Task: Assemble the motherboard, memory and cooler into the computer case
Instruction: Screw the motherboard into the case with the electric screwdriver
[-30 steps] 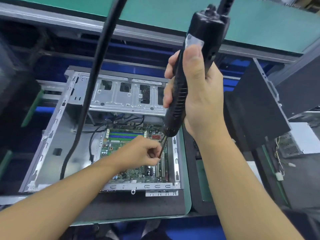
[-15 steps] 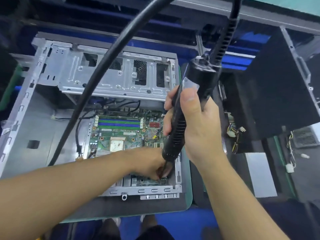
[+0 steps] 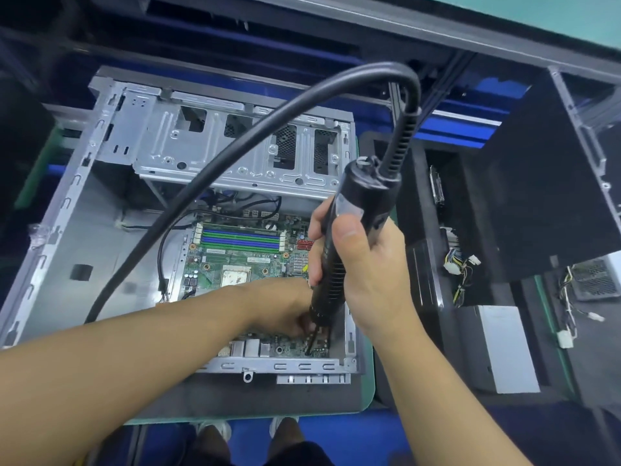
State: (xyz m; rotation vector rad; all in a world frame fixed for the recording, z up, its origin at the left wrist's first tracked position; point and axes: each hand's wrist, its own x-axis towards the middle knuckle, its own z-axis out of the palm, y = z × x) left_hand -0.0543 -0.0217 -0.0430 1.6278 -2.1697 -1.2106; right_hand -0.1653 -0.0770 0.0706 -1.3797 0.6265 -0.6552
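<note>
While right fingers (image 3: 350, 232) grip the screwdriver (image 3: 336, 267), left fingers (image 3: 297, 327) touch the motherboard (image 3: 215, 270).

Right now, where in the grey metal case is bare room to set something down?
Free: grey case floor between left wall, silver drive cage and green motherboard, under thick black cable. Crowded: motherboard's near-right corner, where left hand, right hand and black electric screwdriver meet.

Bare forearms (image 3: 141, 358), pale shoes (image 3: 215, 430), dark shorts (image 3: 299, 456)
</note>
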